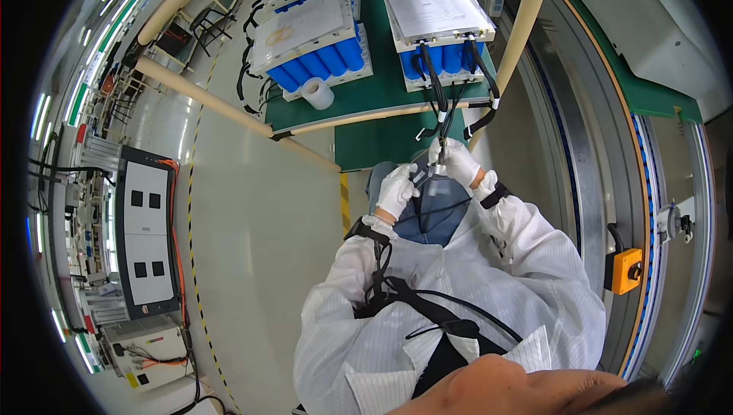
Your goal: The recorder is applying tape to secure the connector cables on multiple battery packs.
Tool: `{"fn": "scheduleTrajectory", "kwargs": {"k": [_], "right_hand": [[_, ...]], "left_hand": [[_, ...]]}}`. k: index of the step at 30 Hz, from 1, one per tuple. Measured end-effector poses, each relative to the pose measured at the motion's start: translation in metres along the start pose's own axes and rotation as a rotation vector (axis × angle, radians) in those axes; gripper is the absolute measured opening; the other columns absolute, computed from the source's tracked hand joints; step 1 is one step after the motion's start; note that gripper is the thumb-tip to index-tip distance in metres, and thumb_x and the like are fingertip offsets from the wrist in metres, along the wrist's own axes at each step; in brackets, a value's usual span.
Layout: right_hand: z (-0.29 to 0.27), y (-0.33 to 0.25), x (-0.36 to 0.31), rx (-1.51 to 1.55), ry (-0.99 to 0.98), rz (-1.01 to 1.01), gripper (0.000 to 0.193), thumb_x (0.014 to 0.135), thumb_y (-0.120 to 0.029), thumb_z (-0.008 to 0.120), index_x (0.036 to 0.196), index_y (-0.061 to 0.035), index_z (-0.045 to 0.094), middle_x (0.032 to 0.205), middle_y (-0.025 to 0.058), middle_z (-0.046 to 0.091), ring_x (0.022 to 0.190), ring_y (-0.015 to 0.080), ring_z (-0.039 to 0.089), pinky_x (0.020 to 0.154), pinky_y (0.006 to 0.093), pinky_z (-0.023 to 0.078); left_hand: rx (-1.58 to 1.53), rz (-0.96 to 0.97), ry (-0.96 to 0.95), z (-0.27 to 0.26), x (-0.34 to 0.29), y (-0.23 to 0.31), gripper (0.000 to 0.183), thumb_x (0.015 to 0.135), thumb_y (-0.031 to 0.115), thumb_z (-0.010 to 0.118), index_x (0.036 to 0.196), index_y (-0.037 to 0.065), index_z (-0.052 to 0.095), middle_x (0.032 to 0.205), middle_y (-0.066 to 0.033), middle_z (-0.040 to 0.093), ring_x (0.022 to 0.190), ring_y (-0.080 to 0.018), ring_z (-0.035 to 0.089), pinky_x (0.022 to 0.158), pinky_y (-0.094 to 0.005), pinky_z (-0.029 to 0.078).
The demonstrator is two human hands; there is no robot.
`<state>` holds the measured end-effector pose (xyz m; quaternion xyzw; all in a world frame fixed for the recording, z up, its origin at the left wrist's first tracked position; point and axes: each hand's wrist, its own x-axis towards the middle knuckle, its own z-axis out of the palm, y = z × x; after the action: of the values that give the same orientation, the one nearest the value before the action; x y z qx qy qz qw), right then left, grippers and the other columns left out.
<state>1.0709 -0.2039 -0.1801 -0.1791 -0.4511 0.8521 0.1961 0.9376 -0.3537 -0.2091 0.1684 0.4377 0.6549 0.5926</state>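
Both my hands wear white gloves and meet in front of my lap, below the near edge of the shelf. My right hand (456,161) is closed round thin black cables (433,87) that hang from the front of a battery pack (437,22). A small silvery piece shows just under its fingers, too blurred to name. Close beside it, my left hand (397,190) is closed with its fingers pinched. What it holds is hidden or too small to tell. The pack has blue cylindrical cells between white plates, with papers (434,4) on top.
More blue-celled battery packs (311,33) with black cables stand on the green shelf (382,56) to the left. A white roll (317,94) lies by its front edge. Beige tubes (206,98) frame the shelf. A conveyor rail and an orange switch box (626,271) run along my right.
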Motion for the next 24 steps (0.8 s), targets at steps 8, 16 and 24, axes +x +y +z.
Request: {"fn": "scheduleTrajectory", "kwargs": {"k": [8,16,24], "right_hand": [[-0.015,-0.008,-0.005,-0.125,-0.086,-0.065,0.019,0.083,-0.008,0.051,0.100,-0.0026,0.057,0.091,0.0083,0.063,0.082,0.0179,0.059,0.067,0.0298,0.047],[-0.030,-0.037,-0.036,-0.877,0.466,0.017,0.044,0.079,-0.028,0.065,0.109,0.0027,0.057,0.100,0.0107,0.062,0.086,0.0163,0.059,0.075,0.0279,0.045],[-0.039,0.016,-0.019,-0.281,0.542,-0.109,0.047,0.085,-0.036,0.054,0.122,-0.0076,0.049,0.117,0.0078,0.052,0.100,0.0182,0.053,0.081,0.0289,0.043]], "left_hand": [[0.314,0.222,0.044,0.046,0.035,0.015,0.017,0.090,0.014,0.049,0.097,0.001,0.058,0.073,-0.0009,0.055,0.059,-0.0079,0.050,0.060,-0.0218,0.044],[0.269,0.194,-0.040,0.069,0.038,0.015,0.016,0.088,0.007,0.050,0.094,-0.004,0.060,0.081,-0.0071,0.062,0.070,-0.0123,0.059,0.068,-0.0232,0.048],[0.680,0.162,-0.105,0.083,0.036,0.019,0.019,0.086,0.018,0.057,0.090,-0.001,0.058,0.080,-0.0049,0.061,0.071,-0.0109,0.059,0.064,-0.0228,0.045]]}}
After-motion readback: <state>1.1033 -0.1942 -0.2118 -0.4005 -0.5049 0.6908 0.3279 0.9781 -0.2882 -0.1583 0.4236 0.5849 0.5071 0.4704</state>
